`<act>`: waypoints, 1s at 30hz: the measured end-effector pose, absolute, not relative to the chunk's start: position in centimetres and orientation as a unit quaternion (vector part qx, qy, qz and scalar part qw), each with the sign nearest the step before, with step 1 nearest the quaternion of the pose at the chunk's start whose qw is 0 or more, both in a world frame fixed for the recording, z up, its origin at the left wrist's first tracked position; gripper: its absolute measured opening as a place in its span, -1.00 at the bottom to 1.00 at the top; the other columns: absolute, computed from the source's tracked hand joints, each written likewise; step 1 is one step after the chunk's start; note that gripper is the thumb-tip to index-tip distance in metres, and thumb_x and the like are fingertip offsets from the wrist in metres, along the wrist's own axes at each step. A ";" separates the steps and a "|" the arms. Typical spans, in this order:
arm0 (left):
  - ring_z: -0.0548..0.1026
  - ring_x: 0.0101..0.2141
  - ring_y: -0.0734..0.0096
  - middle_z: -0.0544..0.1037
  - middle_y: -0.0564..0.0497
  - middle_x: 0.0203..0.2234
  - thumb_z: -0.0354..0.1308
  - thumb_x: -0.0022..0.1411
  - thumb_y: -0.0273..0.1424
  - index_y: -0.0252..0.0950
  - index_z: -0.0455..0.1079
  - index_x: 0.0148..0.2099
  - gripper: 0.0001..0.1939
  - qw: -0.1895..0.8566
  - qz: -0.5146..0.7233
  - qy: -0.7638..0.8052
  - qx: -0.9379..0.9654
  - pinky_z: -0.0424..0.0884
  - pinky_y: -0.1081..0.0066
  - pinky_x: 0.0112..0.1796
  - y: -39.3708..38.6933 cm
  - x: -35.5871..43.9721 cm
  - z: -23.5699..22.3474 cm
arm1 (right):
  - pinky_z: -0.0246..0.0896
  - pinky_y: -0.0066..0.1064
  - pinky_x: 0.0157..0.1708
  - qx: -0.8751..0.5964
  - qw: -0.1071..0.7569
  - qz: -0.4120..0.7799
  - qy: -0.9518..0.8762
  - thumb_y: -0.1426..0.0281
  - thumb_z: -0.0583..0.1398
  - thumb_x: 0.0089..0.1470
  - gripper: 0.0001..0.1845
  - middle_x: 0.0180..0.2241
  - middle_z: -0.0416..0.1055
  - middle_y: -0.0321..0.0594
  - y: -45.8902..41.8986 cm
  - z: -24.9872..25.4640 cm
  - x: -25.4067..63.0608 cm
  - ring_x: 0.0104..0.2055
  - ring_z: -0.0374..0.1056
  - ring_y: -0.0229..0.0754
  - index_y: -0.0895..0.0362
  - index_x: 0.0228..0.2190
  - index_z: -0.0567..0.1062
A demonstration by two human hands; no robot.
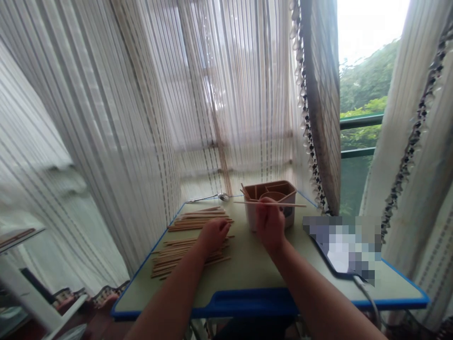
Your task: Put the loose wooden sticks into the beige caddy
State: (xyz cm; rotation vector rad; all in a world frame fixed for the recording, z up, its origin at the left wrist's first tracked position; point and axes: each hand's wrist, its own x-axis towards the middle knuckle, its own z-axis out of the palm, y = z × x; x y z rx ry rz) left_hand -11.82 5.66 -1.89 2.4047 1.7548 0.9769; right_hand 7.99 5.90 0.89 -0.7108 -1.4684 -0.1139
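Chopsticks lie in two groups on the left of the table: an upper pile (191,222) and a lower pile (173,257). My left hand (214,233) rests at the right ends of the upper pile, fingers curled closed; what they pinch, if anything, I cannot make out. Held level in my right hand (271,224) is a single chopstick (295,205), crossing in front of a utensil holder (251,215). This holder has a brown compartmented inside and a pale outer wall, with a few chopsticks (244,191) leaning in its left compartment.
A metal spoon (222,196) lies at the table's back edge. On the right sits a blurred-out tablet-like device (339,250) with a cable (366,293). The pale table (247,269) has a blue rim, and sheer curtains (233,94) hang behind it.
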 end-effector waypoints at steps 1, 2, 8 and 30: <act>0.38 -0.44 0.39 0.50 -0.01 -0.49 -0.06 0.25 -0.26 -0.29 0.45 -0.38 -0.68 0.000 0.306 0.561 0.769 0.20 0.44 -0.37 5.7 -11.9 -1.9 | 0.23 -0.42 -0.38 -0.322 0.715 -0.050 -0.619 0.34 -0.03 0.20 -0.85 -0.41 0.41 -0.20 5.9 1.1 8.4 -0.42 0.36 -0.24 0.11 -0.31 0.28; 0.37 -0.45 0.40 0.49 -0.01 -0.50 -0.07 0.26 -0.26 -0.29 0.44 -0.39 -0.66 -0.005 0.298 0.561 0.772 0.19 0.44 -0.38 5.7 -11.9 -1.9 | 0.23 -0.42 -0.39 -0.334 0.738 -0.048 -0.584 0.33 -0.04 0.20 -0.86 -0.41 0.39 -0.21 5.9 1.4 8.7 -0.42 0.35 -0.24 0.11 -0.30 0.26; 0.36 -0.48 0.42 0.48 0.00 -0.52 -0.08 0.27 -0.26 -0.29 0.41 -0.44 -0.65 -0.018 0.275 0.554 0.785 0.14 0.45 -0.41 5.8 -12.1 -2.0 | 0.18 -0.38 -0.39 -0.417 0.755 -0.084 -0.498 0.28 -0.05 0.21 -0.81 -0.38 0.35 -0.16 6.6 2.8 9.5 -0.41 0.29 -0.22 0.11 -0.34 0.25; 0.41 -0.41 0.39 0.51 -0.03 -0.47 -0.06 0.25 -0.37 -0.32 0.43 -0.39 -0.72 -0.016 0.292 0.541 0.789 0.23 0.44 -0.34 7.1 -13.5 -2.5 | 0.14 -0.43 -0.38 -0.548 0.519 -0.071 -0.652 0.25 0.03 0.12 -0.59 -0.37 0.55 -0.17 7.8 2.1 6.7 -0.35 0.44 -0.15 0.10 -0.05 0.44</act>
